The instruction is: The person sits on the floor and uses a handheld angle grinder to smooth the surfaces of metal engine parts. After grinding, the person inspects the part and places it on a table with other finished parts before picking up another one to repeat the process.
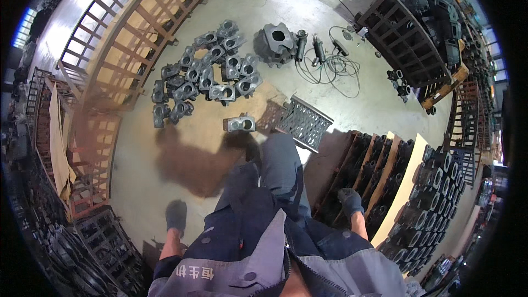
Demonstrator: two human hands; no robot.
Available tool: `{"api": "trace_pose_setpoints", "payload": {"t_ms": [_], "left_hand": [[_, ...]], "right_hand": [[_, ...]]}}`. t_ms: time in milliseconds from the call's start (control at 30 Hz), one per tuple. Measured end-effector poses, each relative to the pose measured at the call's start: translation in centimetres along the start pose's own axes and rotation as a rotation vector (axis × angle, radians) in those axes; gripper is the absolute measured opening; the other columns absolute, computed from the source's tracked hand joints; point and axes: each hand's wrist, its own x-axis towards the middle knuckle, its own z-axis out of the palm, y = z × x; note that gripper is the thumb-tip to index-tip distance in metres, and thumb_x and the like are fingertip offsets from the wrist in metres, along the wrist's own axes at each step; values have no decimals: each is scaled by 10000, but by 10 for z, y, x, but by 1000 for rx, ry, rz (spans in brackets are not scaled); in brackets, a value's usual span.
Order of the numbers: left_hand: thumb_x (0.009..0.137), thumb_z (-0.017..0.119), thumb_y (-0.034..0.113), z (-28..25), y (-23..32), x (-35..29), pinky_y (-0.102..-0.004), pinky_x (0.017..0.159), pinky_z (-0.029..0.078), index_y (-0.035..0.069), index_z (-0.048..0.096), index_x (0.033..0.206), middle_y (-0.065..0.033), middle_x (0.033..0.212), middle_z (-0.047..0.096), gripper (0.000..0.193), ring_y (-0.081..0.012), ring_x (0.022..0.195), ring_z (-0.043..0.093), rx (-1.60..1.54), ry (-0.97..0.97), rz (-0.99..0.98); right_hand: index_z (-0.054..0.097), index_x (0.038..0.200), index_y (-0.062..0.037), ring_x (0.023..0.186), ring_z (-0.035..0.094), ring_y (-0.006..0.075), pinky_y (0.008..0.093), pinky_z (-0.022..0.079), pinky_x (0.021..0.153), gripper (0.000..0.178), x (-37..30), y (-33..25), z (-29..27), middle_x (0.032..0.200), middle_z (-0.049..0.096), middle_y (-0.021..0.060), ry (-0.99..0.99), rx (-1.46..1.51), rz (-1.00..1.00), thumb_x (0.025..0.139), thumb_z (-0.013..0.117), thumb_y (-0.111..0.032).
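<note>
My left hand [176, 214], in a dark grey glove, hangs over the bare floor at the left of my legs. No thing shows in it, and its fingers blend together. My right hand [350, 202], gloved the same way, is over the near left part of a crate of dark castings [360, 157]. Whether it touches the crate is not clear, and its fingers are too dark to make out. Ahead of my knees a single grey metal casting [240, 124] with round holes lies on a brown sheet [206, 154]. Beside it stands a slotted metal grate [306, 122].
Many similar castings [206, 77] are spread over the floor ahead. Farther off are a large casting [278, 36], handheld power tools [319, 49] and coiled cables [335, 69]. Barred crates [148, 16] stand at the left, another crate [404, 27] at the far right. Stacked castings [426, 209] line the right.
</note>
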Motion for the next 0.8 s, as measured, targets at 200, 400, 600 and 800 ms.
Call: {"api": "trace_pose_setpoints", "payload": {"t_ms": [200, 400, 600, 800], "left_hand": [[922, 590, 325, -10, 73, 92, -458, 948, 487, 3, 708, 1063, -227, 1101, 694, 371, -398, 1073, 637, -212, 7, -103], [955, 520, 395, 41, 89, 96, -493, 882, 491, 22, 717, 949, -229, 1025, 694, 422, -417, 976, 639, 60, -176, -13], [908, 551, 404, 89, 163, 113, -480, 858, 511, 20, 729, 915, -225, 978, 712, 424, -431, 963, 653, 5, -37, -347], [927, 531, 397, 111, 294, 152, -441, 1022, 460, 10, 700, 1110, -219, 1194, 675, 460, -369, 1137, 625, 25, -330, -637]], "right_hand": [[727, 1106, -76, 1115, 644, 373, 438, 516, 944, 377, 56, -17, -13, 1144, 708, 175, -60, 87, 71, 909, 651, -389], [729, 1102, -77, 1079, 656, 387, 445, 514, 935, 378, 145, -132, -76, 1095, 720, 182, -136, -83, -112, 908, 644, -390], [733, 1038, -59, 1025, 684, 348, 437, 531, 877, 383, 286, -188, -136, 1055, 716, 206, -165, -102, -221, 909, 631, -405], [719, 1106, -32, 912, 691, 189, 345, 540, 841, 286, 535, -156, -194, 1059, 732, 133, -245, -457, -641, 956, 637, -262]]}}
